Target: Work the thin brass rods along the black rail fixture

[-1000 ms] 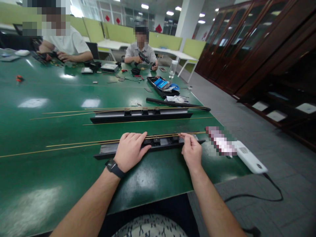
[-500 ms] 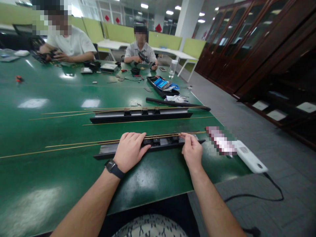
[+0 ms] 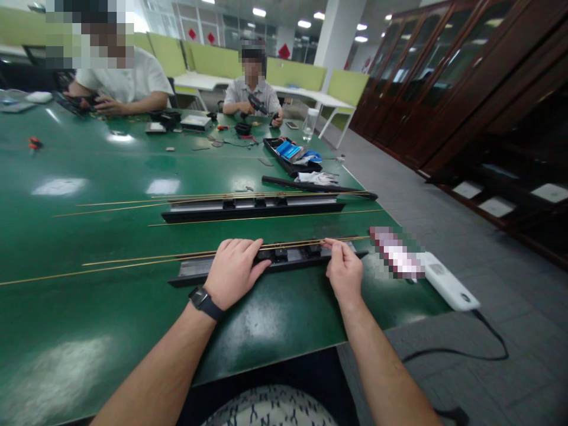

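Observation:
Across the near part of the table lies a long black and silver rail [image 3: 190, 267] with several black blocks [image 3: 281, 254] along it. My left hand [image 3: 233, 269] is wrapped over its middle, thumb at the front and fingers over the back. Thin brass-coloured rods [image 3: 133, 260] run lengthwise over the rail and pass under that hand, sticking out far to the left. At the right part of the rail, my right hand [image 3: 345, 272] is closed, with thumb and forefinger pinching a thin rod. The fingertips partly hide the pinched spot.
Behind lies a similar rail [image 3: 252, 209] with rods. Farther back are a black bar [image 3: 293, 183], a white glove [image 3: 317, 177] and a black tray [image 3: 295, 165]. A white power strip [image 3: 450, 284] with a cord is at the right edge. Two people sit across the green table [image 3: 110, 331].
My hands, the rail and the rods stay practically in place. At the far left, the seated person's head and hands have shifted slightly.

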Available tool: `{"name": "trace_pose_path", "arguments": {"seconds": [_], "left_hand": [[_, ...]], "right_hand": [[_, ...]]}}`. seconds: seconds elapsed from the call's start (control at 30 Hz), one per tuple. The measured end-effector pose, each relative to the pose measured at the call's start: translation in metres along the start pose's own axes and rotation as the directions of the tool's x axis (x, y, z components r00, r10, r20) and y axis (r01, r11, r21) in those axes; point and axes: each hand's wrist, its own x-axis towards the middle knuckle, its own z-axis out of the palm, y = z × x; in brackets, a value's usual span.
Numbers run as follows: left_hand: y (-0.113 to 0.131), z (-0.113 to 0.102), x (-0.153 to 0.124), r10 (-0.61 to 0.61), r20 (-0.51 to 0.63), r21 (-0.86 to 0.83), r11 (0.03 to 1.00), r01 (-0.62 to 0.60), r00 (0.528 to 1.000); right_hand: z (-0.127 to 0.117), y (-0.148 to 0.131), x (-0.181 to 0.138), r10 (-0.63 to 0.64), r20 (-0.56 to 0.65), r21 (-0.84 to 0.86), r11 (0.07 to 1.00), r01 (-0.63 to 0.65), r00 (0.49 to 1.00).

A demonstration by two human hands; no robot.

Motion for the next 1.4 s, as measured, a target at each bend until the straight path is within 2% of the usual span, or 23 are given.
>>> {"name": "trace_pose_path", "arguments": {"seconds": [0.23, 0.53, 0.8, 1.03, 1.4], "left_hand": [[0.0001, -0.0007, 0.0001, -0.004, 0.004, -0.006, 1.000, 0.004, 1.000], [-0.0002, -0.0001, -0.0004, 0.000, 0.006, 0.009, 1.000, 0.000, 1.000], [0.0000, -0.0001, 0.0000, -0.003, 0.004, 0.002, 1.000, 0.003, 1.000], [-0.0005, 0.0003, -0.0002, -0.006, 0.006, -0.011, 1.000, 0.006, 1.000], [0.0004, -0.0006, 0.0002, -0.009, 0.009, 0.010, 1.000, 0.009, 1.000]], "right_hand": [[-0.0007, -0.0025, -0.0023, -0.017, 0.037, -0.013, 1.000, 0.018, 0.999], [0.0005, -0.0002, -0.0005, 0.010, 0.002, 0.011, 1.000, -0.010, 1.000], [0.0017, -0.0012, -0.0028, -0.014, 0.041, -0.010, 1.000, 0.015, 0.999], [0.0000, 0.0005, -0.0007, -0.014, -0.005, -0.018, 1.000, 0.014, 1.000], [-0.0010, -0.0018, -0.0021, -0.022, 0.037, -0.024, 0.999, 0.023, 0.999]]}}
